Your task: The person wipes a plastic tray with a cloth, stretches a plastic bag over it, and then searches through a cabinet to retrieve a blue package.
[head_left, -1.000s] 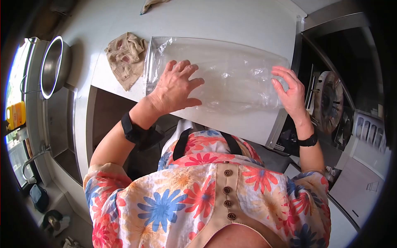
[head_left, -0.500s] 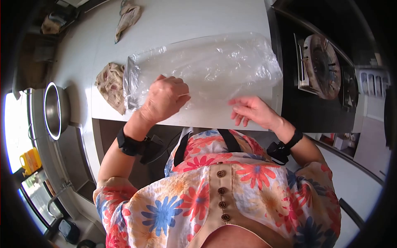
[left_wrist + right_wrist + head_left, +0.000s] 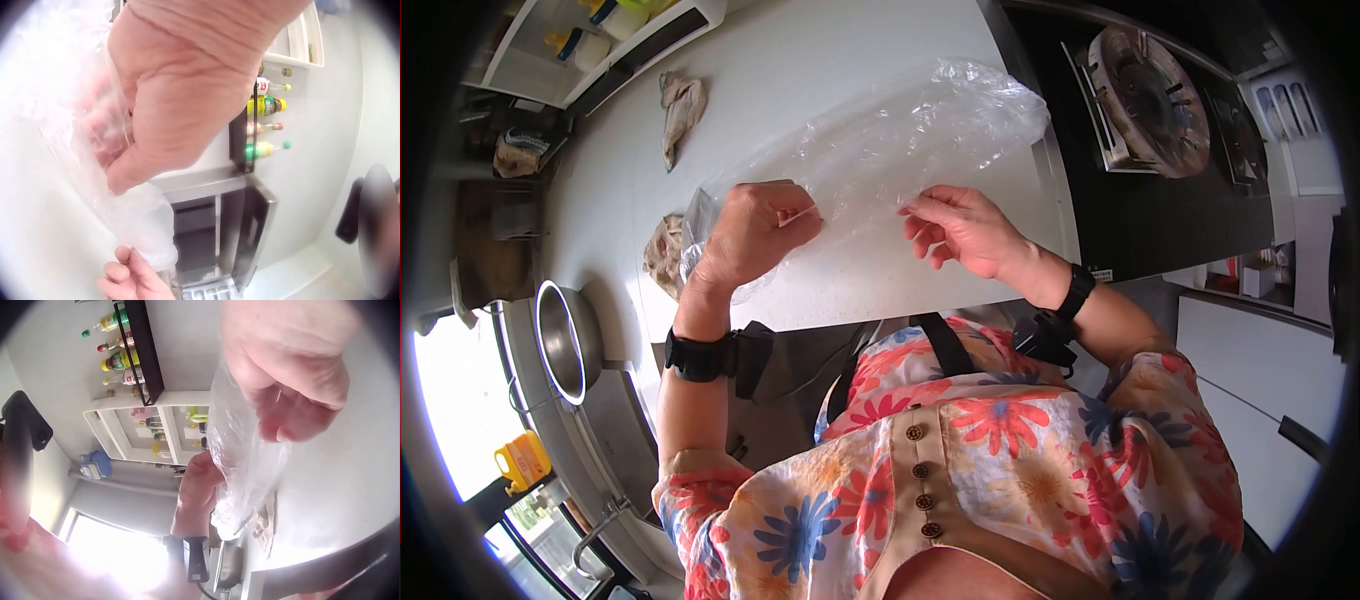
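Observation:
A clear plastic bag [image 3: 870, 140] stretches over the white counter, its far end crumpled toward the stove. My left hand [image 3: 755, 230] grips the bag's near edge with curled fingers; in the left wrist view the thumb and fingers of the left hand [image 3: 181, 106] pinch the film. To its right, my right hand [image 3: 970, 230] pinches the bag's edge between thumb and forefinger, the other fingers loosely bent. The right wrist view shows the bag [image 3: 240, 450] hanging between the right hand [image 3: 294, 381] and the left hand [image 3: 197, 494].
Beige cloths [image 3: 664, 257] [image 3: 683, 105] lie at the counter's left part. A metal bowl [image 3: 568, 342] stands by the sink at left. A stove burner [image 3: 1150, 100] is at right. Bottles stand on a wall rack [image 3: 147, 356], and a shelf [image 3: 550, 60] is at upper left.
My left hand has closed on the bag's edge, and my right hand has moved from the bag's far right side to its near edge. The bag is lifted and more crumpled; the view has turned.

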The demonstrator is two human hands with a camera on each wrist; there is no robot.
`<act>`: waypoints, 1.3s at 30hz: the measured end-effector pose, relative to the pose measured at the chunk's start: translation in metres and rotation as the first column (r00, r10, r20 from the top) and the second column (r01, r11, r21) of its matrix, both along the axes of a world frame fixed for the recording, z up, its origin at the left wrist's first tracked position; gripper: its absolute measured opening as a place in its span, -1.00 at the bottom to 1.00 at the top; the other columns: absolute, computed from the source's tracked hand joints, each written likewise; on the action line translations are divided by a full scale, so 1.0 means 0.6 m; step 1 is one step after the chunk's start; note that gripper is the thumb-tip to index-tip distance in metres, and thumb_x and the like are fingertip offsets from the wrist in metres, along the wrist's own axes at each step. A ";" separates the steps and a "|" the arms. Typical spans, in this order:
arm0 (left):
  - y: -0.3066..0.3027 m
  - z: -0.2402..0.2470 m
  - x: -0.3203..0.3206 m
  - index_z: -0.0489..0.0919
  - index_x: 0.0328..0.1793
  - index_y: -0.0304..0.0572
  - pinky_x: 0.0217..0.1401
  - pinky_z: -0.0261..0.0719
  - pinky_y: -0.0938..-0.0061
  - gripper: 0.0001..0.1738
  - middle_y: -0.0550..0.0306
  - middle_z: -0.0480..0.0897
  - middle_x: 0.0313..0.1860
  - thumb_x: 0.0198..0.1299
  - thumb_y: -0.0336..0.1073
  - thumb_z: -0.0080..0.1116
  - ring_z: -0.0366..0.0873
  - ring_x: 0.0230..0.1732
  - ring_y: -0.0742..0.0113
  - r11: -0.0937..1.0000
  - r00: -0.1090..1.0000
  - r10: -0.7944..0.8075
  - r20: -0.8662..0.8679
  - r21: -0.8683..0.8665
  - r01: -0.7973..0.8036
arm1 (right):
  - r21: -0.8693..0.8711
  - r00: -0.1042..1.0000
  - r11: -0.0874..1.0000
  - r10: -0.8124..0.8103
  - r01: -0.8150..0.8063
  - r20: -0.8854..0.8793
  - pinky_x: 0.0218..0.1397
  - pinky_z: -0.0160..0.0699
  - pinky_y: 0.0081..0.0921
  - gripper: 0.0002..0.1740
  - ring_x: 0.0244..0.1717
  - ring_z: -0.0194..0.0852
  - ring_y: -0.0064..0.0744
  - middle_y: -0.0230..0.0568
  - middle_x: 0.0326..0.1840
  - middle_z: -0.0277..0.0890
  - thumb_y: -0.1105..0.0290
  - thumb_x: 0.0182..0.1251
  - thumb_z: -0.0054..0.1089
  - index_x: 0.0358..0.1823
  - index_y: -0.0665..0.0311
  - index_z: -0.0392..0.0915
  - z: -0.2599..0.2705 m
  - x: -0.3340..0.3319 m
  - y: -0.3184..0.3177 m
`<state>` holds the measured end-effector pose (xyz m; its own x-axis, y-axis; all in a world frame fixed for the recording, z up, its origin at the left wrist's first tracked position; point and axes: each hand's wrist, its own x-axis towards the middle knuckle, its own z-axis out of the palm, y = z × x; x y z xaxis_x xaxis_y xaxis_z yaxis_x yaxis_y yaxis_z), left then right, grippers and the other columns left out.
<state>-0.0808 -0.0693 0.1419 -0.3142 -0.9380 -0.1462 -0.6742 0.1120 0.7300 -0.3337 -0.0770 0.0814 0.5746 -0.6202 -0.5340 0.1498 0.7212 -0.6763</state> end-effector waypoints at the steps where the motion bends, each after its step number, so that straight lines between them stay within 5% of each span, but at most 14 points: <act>1: -0.003 0.003 0.000 0.59 -0.39 -0.34 -0.37 0.46 0.53 -0.88 0.11 0.57 -0.52 -0.01 -0.40 0.22 0.47 -0.49 0.43 1.000 1.000 -0.012 0.002 -0.004 0.012 | -0.047 1.000 0.999 -0.007 0.007 -0.005 -0.60 0.42 -0.67 -0.77 -0.51 0.50 -0.56 -0.32 -0.42 0.51 0.24 0.36 0.05 -0.18 0.25 0.54 -0.003 0.002 -0.001; 5: -0.014 0.009 0.006 0.61 -0.40 -0.31 -0.35 0.45 0.55 -0.88 0.17 0.57 -0.54 -0.01 -0.39 0.24 0.44 -0.49 0.49 1.000 1.000 -0.016 0.009 0.004 0.016 | -0.169 0.996 0.985 -0.052 0.039 -0.074 -0.63 0.38 -0.67 -0.76 -0.53 0.50 -0.54 -0.31 -0.43 0.50 0.23 0.29 0.12 -0.23 0.27 0.54 -0.020 0.002 -0.008; 13: -0.005 0.010 -0.006 0.61 -0.40 -0.28 -0.39 0.44 0.54 -0.89 0.18 0.56 -0.55 0.00 -0.38 0.26 0.43 -0.52 0.49 0.998 0.995 -0.056 0.086 0.030 0.054 | -0.086 0.980 0.980 -0.185 0.179 -0.072 -0.57 0.43 -0.59 -0.83 -0.50 0.52 -0.48 -0.28 -0.40 0.53 0.32 0.29 0.08 -0.26 0.27 0.54 -0.067 0.017 -0.047; 17: 0.011 -0.009 -0.014 0.60 -0.41 -0.27 -0.40 0.47 0.49 -0.91 0.09 0.56 -0.53 -0.02 -0.41 0.26 0.51 -0.51 0.34 0.995 0.995 -0.076 0.071 -0.063 0.080 | 0.134 0.953 0.958 -0.272 0.254 0.136 -0.48 0.47 -0.59 -0.86 -0.41 0.57 -0.43 -0.25 -0.33 0.57 0.37 0.32 0.05 -0.21 0.25 0.54 -0.120 -0.027 -0.061; 23: 0.032 -0.033 -0.017 0.58 -0.46 -0.26 -0.39 0.43 0.38 -0.92 0.07 0.53 -0.54 -0.08 -0.44 0.28 0.49 -0.51 0.14 0.975 0.991 -0.113 0.077 -0.184 0.125 | 0.058 0.910 0.911 -0.411 0.408 0.047 -0.37 0.51 -0.59 -0.82 -0.27 0.61 -0.37 -0.22 -0.21 0.58 0.43 0.33 0.04 -0.08 0.26 0.50 -0.101 -0.134 -0.051; 30: 0.039 -0.037 -0.007 0.59 -0.43 -0.27 -0.35 0.36 0.39 -0.90 0.08 0.49 -0.58 -0.10 -0.47 0.30 0.44 -0.48 0.17 0.982 0.993 -0.117 0.026 -0.148 0.119 | 0.052 0.900 0.924 -0.381 0.378 0.214 -0.35 0.53 -0.54 -0.80 -0.21 0.60 -0.34 -0.24 -0.19 0.58 0.44 0.30 0.07 -0.06 0.24 0.49 -0.127 -0.159 -0.056; 34: 0.045 -0.039 -0.009 0.58 -0.43 -0.26 -0.29 0.37 0.38 -0.90 0.10 0.50 -0.57 -0.09 -0.48 0.30 0.44 -0.47 0.16 0.975 0.988 -0.140 0.066 -0.167 0.150 | -0.004 0.935 0.949 -0.309 0.314 0.177 -0.31 0.54 -0.49 -0.78 -0.14 0.58 -0.36 -0.24 -0.19 0.58 0.43 0.28 0.09 -0.05 0.25 0.50 -0.134 -0.167 -0.071; 36: 0.049 -0.047 -0.013 0.58 -0.44 -0.23 -0.24 0.38 0.38 -0.90 0.12 0.51 -0.56 -0.10 -0.47 0.30 0.46 -0.45 0.18 0.964 0.989 -0.141 0.043 -0.220 0.147 | 0.040 0.952 0.951 -0.306 0.305 0.009 -0.23 0.56 -0.42 -0.76 -0.08 0.56 -0.35 -0.20 -0.14 0.58 0.40 0.29 0.06 -0.03 0.26 0.49 -0.122 -0.174 -0.081; 39: 0.059 -0.058 -0.016 0.58 -0.44 -0.21 -0.23 0.40 0.38 -0.88 0.15 0.52 -0.54 -0.13 -0.48 0.31 0.47 -0.42 0.19 0.935 0.984 -0.156 0.081 -0.309 0.174 | 0.045 0.933 0.939 -0.345 0.342 0.101 -0.15 0.57 -0.37 -0.73 -0.08 0.56 -0.32 -0.17 -0.11 0.57 0.33 0.32 0.03 -0.01 0.28 0.48 -0.097 -0.199 -0.095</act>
